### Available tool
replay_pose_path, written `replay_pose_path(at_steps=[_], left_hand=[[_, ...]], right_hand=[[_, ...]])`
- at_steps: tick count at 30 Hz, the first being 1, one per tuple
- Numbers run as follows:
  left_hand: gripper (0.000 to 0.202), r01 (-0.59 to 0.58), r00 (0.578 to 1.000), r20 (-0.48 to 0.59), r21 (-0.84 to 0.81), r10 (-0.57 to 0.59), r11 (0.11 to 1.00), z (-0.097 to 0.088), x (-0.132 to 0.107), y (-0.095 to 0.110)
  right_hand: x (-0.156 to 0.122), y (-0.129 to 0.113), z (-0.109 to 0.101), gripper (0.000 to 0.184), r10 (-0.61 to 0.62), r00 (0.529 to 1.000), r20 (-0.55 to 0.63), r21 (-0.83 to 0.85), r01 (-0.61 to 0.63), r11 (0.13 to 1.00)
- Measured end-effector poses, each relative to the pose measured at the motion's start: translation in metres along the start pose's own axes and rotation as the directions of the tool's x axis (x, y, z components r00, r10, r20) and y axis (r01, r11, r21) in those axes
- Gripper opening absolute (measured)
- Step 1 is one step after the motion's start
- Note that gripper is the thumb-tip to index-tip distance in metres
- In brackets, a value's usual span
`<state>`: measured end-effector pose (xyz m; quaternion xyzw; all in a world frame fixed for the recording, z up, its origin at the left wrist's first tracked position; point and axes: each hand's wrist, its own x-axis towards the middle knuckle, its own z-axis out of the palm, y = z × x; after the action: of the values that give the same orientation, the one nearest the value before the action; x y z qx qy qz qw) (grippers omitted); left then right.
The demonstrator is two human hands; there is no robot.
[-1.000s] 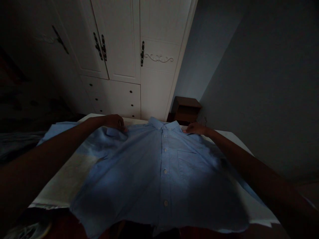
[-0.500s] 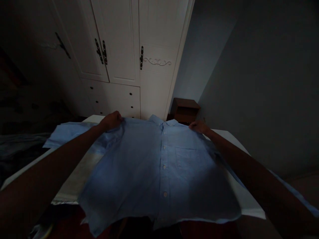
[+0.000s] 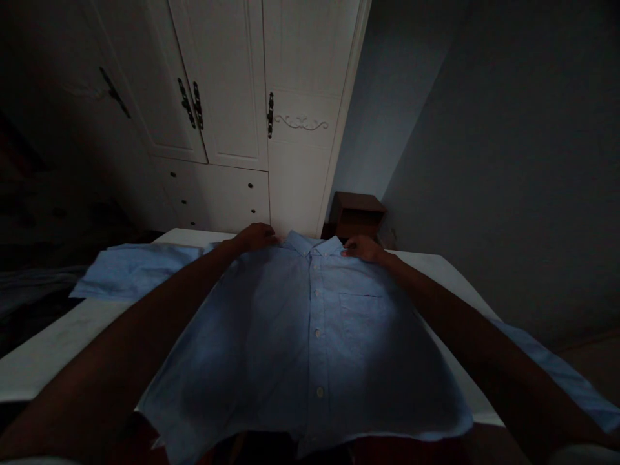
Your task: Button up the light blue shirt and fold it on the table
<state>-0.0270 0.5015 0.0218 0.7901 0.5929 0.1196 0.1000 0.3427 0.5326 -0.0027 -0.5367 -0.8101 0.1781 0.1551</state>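
Observation:
A light blue button-up shirt (image 3: 276,336) lies front side up across the white table, its collar at the far edge and its hem hanging over the near edge. My left hand (image 3: 259,236) is at the shoulder on the left of the collar, fingers curled onto the cloth. On the collar's other side, my right hand (image 3: 364,248) pinches the shoulder fabric between thumb and fingers. One sleeve (image 3: 140,265) stretches out to the left; the other sleeve (image 3: 552,368) hangs past the table's right edge. Dim light hides the fingertips in part.
The white table (image 3: 53,352) extends on both sides of the shirt. Behind it stands a white wardrobe (image 3: 232,97) with dark handles and drawers. A small brown cabinet (image 3: 361,213) is near the grey wall (image 3: 523,161). Dark clutter is at far left.
Both hands have moved inward along the shoulders toward the collar. The shirt now lies flatter on the table, and its left sleeve is spread out more.

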Motion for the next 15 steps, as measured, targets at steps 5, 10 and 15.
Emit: replay_pose_path(at_steps=[5, 10, 15], left_hand=[[0.039, 0.010, 0.998, 0.059, 0.002, -0.010, 1.000, 0.021, 0.019, 0.019], [0.029, 0.061, 0.998, -0.002, -0.006, -0.061, 0.998, 0.023, 0.026, 0.014], [0.032, 0.074, 0.994, -0.079, 0.043, -0.071, 0.996, 0.024, 0.024, 0.016]], right_hand=[[0.014, 0.005, 0.008, 0.017, -0.018, 1.000, -0.023, 0.035, 0.019, 0.999], [0.021, 0.013, 0.015, 0.019, 0.022, 0.999, -0.045, 0.085, -0.018, 0.996], [0.024, 0.013, 0.019, 0.015, 0.017, 0.999, -0.032, 0.128, -0.013, 0.992]])
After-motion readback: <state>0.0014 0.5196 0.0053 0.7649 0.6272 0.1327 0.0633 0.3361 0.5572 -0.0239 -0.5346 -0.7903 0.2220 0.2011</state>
